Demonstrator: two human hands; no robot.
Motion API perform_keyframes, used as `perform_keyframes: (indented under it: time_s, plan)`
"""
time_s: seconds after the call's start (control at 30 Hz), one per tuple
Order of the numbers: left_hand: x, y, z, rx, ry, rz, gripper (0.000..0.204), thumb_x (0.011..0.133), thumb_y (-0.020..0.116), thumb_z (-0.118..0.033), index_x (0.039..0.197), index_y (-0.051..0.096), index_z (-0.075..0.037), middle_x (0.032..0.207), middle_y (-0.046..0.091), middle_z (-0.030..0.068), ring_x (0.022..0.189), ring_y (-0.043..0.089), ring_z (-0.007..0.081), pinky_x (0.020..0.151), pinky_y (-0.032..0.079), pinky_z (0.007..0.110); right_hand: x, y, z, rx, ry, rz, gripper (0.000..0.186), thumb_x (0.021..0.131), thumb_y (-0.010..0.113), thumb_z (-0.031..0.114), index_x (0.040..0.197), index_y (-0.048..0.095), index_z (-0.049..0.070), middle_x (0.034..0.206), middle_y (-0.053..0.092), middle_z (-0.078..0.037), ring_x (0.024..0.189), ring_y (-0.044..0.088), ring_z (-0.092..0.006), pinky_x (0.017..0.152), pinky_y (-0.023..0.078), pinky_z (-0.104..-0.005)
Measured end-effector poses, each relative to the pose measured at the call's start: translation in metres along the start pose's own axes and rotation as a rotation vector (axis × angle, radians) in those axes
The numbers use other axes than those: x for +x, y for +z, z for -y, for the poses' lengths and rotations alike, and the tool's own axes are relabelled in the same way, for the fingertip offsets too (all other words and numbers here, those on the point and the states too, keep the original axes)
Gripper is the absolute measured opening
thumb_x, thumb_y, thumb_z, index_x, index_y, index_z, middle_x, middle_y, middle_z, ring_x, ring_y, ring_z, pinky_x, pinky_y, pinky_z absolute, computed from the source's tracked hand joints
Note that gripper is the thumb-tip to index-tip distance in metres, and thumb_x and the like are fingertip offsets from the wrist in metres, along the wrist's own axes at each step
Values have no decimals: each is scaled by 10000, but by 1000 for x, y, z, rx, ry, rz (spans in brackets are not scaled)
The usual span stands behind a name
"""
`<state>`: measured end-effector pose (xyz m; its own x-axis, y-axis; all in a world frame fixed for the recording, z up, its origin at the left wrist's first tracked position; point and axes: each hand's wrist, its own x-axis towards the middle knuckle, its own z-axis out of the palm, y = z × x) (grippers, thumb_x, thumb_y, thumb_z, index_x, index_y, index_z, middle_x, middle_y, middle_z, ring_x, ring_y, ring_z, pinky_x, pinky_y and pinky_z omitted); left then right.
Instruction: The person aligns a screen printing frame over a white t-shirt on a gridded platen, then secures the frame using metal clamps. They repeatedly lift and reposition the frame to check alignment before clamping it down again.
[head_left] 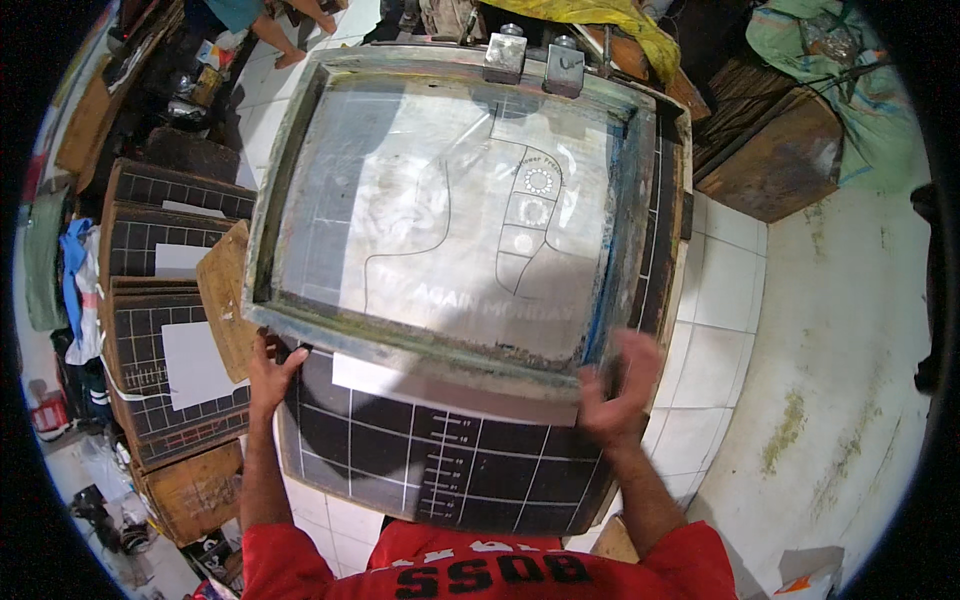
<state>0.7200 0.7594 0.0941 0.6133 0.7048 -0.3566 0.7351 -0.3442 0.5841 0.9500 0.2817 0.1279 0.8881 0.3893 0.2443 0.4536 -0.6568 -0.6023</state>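
Note:
A wooden-edged screen printing frame (430,362) lies over a black gridded board (330,440). Its pale mesh (400,180) carries outlined shapes, round motifs and faint lettering. My left hand (272,372) is at the frame's near left corner, with fingertips against the edge and the thumb spread away. By the near right corner is my right hand (618,400), blurred by motion, its thumb apart from its raised fingers. A white paper sheet (375,378) shows partly from under the near edge. Two metal clamp blocks (505,58) sit on the far edge.
More gridded boards (140,345) with white sheets (195,365) stand at the left, beside a brown wooden panel (228,300). Tiled floor (715,320) and a stained wall (830,380) lie to the right. Another person's bare foot (290,58) shows at the far left.

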Motion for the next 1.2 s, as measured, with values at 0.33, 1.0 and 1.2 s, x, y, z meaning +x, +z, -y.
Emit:
perform_keyframes:
  time_s: [0.33, 1.0, 1.2]
  plan:
    - [-130, -10, 53, 112, 181, -247, 685, 881, 751, -296, 1394, 440, 35, 1241, 541, 222, 1146, 559, 323, 985, 451, 425, -1, 12, 105, -64, -176, 125, 416, 688, 814, 173, 1082, 712, 92, 907, 614, -85, 873, 578, -280, 791, 427, -433]
    - [-158, -41, 53, 142, 32, -134, 713, 698, 881, -452, 1067, 480, 8, 876, 637, 224, 804, 635, 377, 743, 502, 453, 300, -231, 233, -244, -367, -320, 461, 848, 688, 437, 1082, 703, 40, 719, 663, -105, 659, 619, -208, 615, 470, -344]
    - [-154, -40, 60, 83, 49, -122, 701, 704, 879, -449, 1054, 480, 9, 860, 629, 214, 807, 632, 374, 753, 503, 444, 328, -244, 242, -228, -362, -263, 486, 857, 675, 466, 1020, 722, 10, 689, 663, -93, 623, 606, -169, 589, 463, -331]
